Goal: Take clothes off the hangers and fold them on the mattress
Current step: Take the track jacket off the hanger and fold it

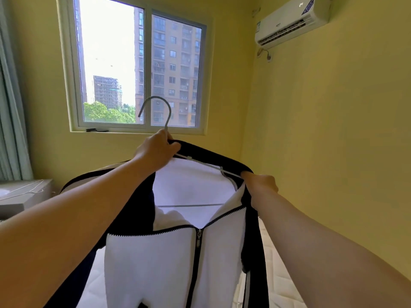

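Left hand (155, 150): fingers curled round hanger (189, 158) neck just below hook, touching collar. Right hand (260, 182): fingers pinch jacket (155, 263) dark shoulder edge at hanger's right arm end. Jacket on hanger, zip partly down, held above mattress (275, 263). Count: 1 hanger, 1 jacket.

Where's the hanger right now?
Centre of the head view, raised before the window: the left hand grips the hanger just under its hook, with the jacket on it and the right hand gripping the jacket's shoulder.
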